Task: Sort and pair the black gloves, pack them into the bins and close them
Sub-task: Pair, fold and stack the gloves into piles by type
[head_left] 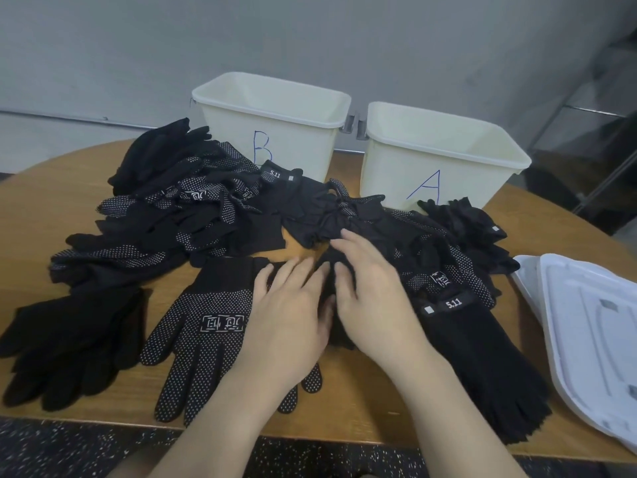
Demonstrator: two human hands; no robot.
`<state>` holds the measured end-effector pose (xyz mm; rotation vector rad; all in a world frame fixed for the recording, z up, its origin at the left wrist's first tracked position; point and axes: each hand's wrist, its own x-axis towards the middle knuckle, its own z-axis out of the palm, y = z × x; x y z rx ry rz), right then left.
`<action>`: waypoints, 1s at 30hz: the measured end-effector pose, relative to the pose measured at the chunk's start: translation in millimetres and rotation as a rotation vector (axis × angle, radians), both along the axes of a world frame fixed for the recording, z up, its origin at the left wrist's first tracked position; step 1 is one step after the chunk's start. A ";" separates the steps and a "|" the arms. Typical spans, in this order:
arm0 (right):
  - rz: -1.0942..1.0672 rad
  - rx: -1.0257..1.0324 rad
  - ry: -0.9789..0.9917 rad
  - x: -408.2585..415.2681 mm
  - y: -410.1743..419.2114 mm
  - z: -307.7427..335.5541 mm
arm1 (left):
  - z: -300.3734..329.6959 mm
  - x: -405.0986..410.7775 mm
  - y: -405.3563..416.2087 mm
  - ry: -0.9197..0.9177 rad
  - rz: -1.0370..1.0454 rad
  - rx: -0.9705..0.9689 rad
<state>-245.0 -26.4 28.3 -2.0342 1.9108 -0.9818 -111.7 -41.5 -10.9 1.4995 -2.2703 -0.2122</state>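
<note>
Nearest on the wooden worktop, the left hand lies flat, fingers straight, on a dotted glove, while the right hand, fingers spread and slightly bent, presses on a plain black glove between them. Beyond them, a heap of black gloves spreads across the worktop. White lids lie stacked at right. Farthest back stand bin B and bin A, both open-topped; no gloves show inside.
</note>
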 end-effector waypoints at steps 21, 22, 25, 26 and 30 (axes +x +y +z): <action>-0.038 0.325 0.321 -17.5 -4.7 -37.9 | -1.6 11.2 5.7 -0.206 -0.074 0.024; -0.035 0.317 0.312 -18.2 -3.9 -37.4 | 1.9 15.3 8.0 -0.145 -0.091 0.008; -0.039 0.244 0.293 -18.0 -2.3 -32.4 | 13.4 34.5 10.9 0.045 -0.070 -0.045; -0.041 0.202 0.283 -17.0 -2.4 -28.9 | 16.0 43.0 10.1 0.066 -0.042 -0.052; 0.016 0.057 0.253 -2.0 -6.3 -12.7 | 16.0 78.4 10.0 0.013 0.054 0.018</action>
